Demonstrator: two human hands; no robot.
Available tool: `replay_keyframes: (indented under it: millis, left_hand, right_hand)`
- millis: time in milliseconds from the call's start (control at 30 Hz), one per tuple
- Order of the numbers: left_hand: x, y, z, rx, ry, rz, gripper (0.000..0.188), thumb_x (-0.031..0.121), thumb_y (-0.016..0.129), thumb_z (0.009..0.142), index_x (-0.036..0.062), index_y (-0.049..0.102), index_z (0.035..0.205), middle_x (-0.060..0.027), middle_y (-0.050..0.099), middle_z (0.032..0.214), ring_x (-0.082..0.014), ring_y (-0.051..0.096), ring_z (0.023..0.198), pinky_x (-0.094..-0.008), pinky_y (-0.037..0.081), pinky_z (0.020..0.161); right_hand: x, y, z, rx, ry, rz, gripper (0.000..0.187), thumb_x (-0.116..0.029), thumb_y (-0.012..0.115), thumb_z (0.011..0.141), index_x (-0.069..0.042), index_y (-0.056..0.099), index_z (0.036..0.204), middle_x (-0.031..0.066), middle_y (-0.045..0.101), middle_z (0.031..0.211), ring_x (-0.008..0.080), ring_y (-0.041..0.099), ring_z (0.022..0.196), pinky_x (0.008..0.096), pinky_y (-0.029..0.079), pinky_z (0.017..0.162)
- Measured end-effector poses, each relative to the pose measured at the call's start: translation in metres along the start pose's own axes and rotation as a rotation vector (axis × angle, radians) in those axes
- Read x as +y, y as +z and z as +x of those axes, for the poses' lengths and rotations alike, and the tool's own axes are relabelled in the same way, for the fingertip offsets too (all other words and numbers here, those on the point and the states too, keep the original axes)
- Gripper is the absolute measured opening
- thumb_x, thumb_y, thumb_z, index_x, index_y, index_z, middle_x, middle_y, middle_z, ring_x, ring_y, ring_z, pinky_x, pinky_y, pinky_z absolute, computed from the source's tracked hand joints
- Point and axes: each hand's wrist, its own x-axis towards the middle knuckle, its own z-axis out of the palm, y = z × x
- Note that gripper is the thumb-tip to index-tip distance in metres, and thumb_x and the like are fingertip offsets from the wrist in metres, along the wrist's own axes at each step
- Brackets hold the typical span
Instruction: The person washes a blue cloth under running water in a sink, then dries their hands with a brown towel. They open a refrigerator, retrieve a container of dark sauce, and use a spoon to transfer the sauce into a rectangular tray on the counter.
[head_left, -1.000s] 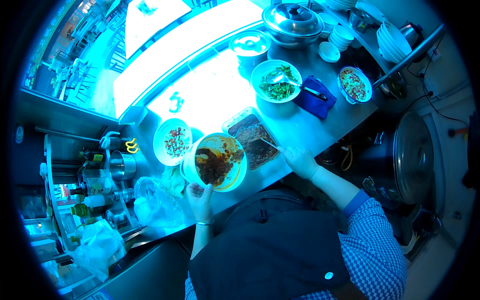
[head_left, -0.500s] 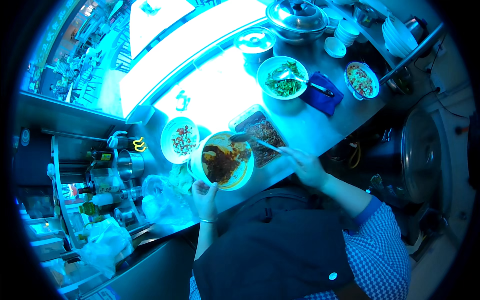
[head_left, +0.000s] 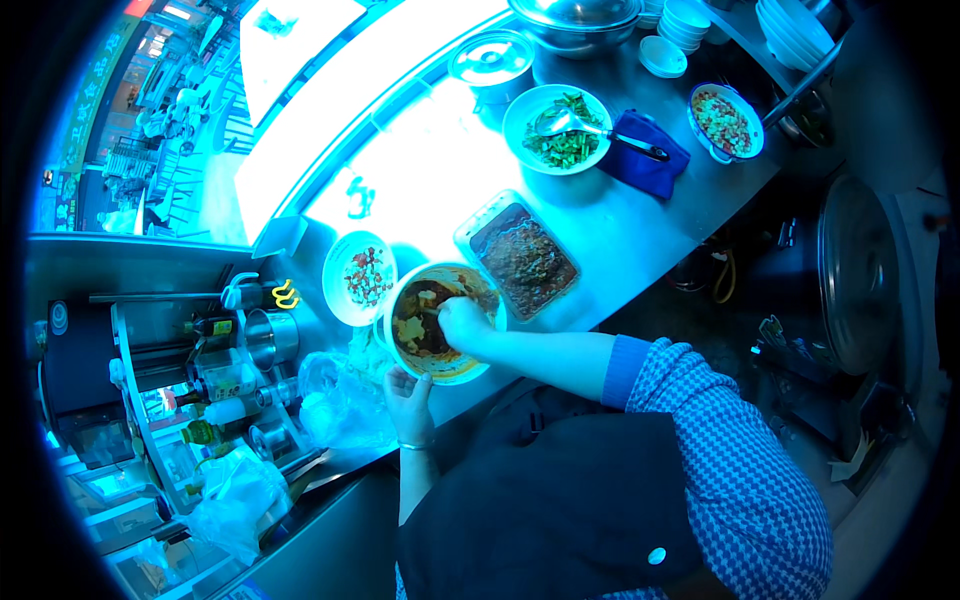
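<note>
My left hand grips the near-left edge of a round white tub, fingers closed on its rim. Dark brown paste and paler yellowish streaks coat the tub's inside. Down in the tub is my right hand, closed around the spoon handle; the hand and the mix hide most of the spoon. A rectangular container of dark, chunky sauce sits just beyond the tub to the right. Touching or close to the tub's left side is a white bowl with small reddish and white diced pieces.
A bowl of green vegetables with a spoon, a folded blue cloth and a handled bowl of diced food stand farther right. Lidded pots line the back. Plastic bags and shelved bottles are at left.
My right hand has moved left from above the rectangular container into the tub, bringing the spoon with it. My left hand keeps its hold on the rim.
</note>
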Motion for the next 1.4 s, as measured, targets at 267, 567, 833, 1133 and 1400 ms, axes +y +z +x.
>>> replay_keyframes:
  millis: [267,567,833,1133,1400]
  left_hand:
    - [-0.003,-0.011,0.004,0.008,0.022,0.043,0.027,0.000,0.059,0.076,0.0037,0.043,0.097,-0.0014,0.048,0.082,-0.0078,0.047,0.071,-0.0190,0.041,0.066]
    - [-0.009,-0.005,0.010,0.021,0.022,0.083,0.032,0.003,0.065,0.071,0.0058,0.045,0.095,0.0006,0.045,0.080,-0.0078,0.045,0.072,-0.0191,0.040,0.067]
    - [-0.013,-0.003,0.010,0.016,0.040,0.149,0.033,0.004,0.067,0.070,0.0049,0.043,0.093,0.0000,0.046,0.080,-0.0065,0.045,0.072,-0.0185,0.042,0.067]
    - [-0.012,-0.002,0.004,0.079,0.015,0.121,0.034,0.006,0.068,0.069,0.0054,0.044,0.092,-0.0003,0.048,0.081,-0.0069,0.046,0.072,-0.0196,0.041,0.068]
    - [-0.020,0.004,0.011,0.024,0.082,0.092,0.030,0.006,0.067,0.071,0.0064,0.045,0.091,0.0001,0.048,0.080,-0.0070,0.046,0.073,-0.0197,0.040,0.067]
  right_hand:
    - [0.012,-0.026,-0.034,-0.299,-0.732,-0.801,0.016,-0.011,0.049,0.077,-0.003,0.054,0.089,0.0143,0.058,0.082,0.0298,0.060,0.078,0.0426,0.048,0.062]
    - [-0.030,-0.051,-0.014,0.030,-1.423,-1.135,0.013,-0.018,0.051,0.072,-0.009,0.057,0.079,0.0021,0.047,0.070,0.0161,0.048,0.065,0.0290,0.036,0.055]
    - [-0.005,-0.048,0.002,-0.253,-1.263,-1.424,0.013,-0.016,0.048,0.074,-0.007,0.056,0.078,0.0042,0.051,0.078,0.0171,0.049,0.069,0.0297,0.037,0.059]
    - [-0.012,-0.064,-0.011,0.085,-1.074,-1.253,0.026,-0.012,0.048,0.076,-0.002,0.053,0.100,0.0053,0.051,0.072,0.0191,0.052,0.064,0.0300,0.042,0.052]
    - [0.050,-0.047,-0.004,-0.037,-0.509,-0.947,0.028,-0.016,0.046,0.078,-0.009,0.056,0.104,0.0142,0.060,0.076,0.0302,0.060,0.069,0.0438,0.047,0.057]
